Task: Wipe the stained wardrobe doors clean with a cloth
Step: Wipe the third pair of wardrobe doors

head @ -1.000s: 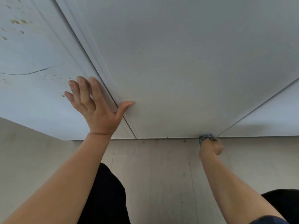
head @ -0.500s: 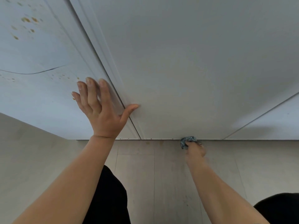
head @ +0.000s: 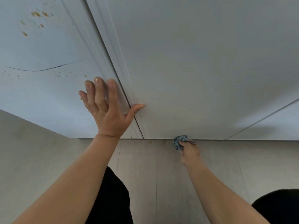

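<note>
White wardrobe doors fill the upper view. The middle door [head: 194,70] looks plain; the left door [head: 40,50] carries brown-yellow spots [head: 38,14] and a thin dark curved line. My left hand [head: 106,110] presses flat with straight fingers across the seam between these two doors. Low down, my right hand [head: 190,152] grips a bunched blue-grey cloth [head: 180,141] against the bottom edge of the middle door, where it meets the floor.
A third door panel [head: 275,125] lies at the right. Pale wood-look floor [head: 145,175] runs below the doors, with small brown spots [head: 151,141] close to the door edge. My dark-clothed knees [head: 113,199] show at bottom centre and bottom right.
My right hand has slid the cloth leftward along the bottom edge of the door. My left hand stays pressed on the seam while the view shifts slightly.
</note>
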`<state>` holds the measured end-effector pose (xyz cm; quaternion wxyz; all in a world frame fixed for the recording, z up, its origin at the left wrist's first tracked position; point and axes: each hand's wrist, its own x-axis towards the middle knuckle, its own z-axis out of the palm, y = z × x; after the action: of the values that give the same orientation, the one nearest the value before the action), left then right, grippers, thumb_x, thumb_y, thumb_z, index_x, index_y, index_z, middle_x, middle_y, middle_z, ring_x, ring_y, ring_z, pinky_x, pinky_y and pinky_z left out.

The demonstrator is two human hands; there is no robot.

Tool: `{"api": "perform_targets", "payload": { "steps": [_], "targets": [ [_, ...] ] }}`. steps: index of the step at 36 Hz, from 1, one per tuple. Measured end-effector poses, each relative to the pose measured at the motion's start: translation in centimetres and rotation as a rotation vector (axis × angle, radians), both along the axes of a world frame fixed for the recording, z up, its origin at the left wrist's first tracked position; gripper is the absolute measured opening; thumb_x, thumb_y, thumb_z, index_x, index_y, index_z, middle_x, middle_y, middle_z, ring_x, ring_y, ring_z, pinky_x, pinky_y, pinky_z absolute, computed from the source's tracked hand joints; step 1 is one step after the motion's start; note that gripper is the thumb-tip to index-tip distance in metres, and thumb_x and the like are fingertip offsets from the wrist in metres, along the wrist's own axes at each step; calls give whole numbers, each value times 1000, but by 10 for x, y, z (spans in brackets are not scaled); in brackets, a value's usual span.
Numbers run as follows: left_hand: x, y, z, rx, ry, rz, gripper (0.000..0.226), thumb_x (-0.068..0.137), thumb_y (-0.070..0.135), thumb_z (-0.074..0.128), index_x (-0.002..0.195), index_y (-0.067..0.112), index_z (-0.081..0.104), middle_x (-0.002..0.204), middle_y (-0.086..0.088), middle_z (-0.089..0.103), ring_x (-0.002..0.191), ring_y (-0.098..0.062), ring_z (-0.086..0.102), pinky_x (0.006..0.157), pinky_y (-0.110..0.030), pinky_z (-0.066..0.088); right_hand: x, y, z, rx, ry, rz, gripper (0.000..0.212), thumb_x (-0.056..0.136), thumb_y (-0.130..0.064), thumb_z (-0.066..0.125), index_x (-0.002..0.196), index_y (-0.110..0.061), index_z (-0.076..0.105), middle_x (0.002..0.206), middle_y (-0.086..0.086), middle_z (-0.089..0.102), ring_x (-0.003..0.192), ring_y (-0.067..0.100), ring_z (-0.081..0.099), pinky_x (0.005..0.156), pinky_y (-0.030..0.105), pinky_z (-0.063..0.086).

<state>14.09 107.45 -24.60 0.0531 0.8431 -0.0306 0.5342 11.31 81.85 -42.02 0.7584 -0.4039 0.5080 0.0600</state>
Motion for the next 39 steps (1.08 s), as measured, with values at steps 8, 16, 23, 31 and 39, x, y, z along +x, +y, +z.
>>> {"api": "perform_targets", "payload": {
  "steps": [8,16,23,31,39],
  "targets": [
    [-3,-3,2,-5,25,-7,111,89,78,58,168,24,1,173,9,-14,161,-17,-12,129,-51,0,2,26,0,53,56,-21,27,88,12,64,81,-12,54,90,10,62,65,14,58,59,29,50],
    [-7,2,3,3,80,-80,85,103,53,46,167,26,-4,172,10,-20,159,-16,-18,128,-49,-8,3,34,-14,286,-39,-269,27,86,13,67,100,-9,60,105,11,65,88,8,59,82,17,50],
    [-12,2,6,34,110,-45,82,105,51,43,167,23,-3,172,7,-20,160,-18,-17,129,-48,-6,2,90,-12,282,9,-109,33,87,12,63,98,-20,62,88,-4,61,98,18,58,92,17,47],
    [-14,15,5,102,121,-26,88,103,57,50,168,24,2,174,5,-17,161,-19,-13,129,-47,-1,-1,97,-19,201,72,-14,25,85,15,64,87,-9,57,110,11,66,106,22,60,93,33,50],
    [-14,22,2,148,105,-30,93,100,60,56,168,24,4,174,4,-16,161,-19,-12,130,-46,1,-6,139,-36,440,-6,35,21,86,17,61,101,2,63,100,17,69,92,25,67,65,35,61]
  ]
}}
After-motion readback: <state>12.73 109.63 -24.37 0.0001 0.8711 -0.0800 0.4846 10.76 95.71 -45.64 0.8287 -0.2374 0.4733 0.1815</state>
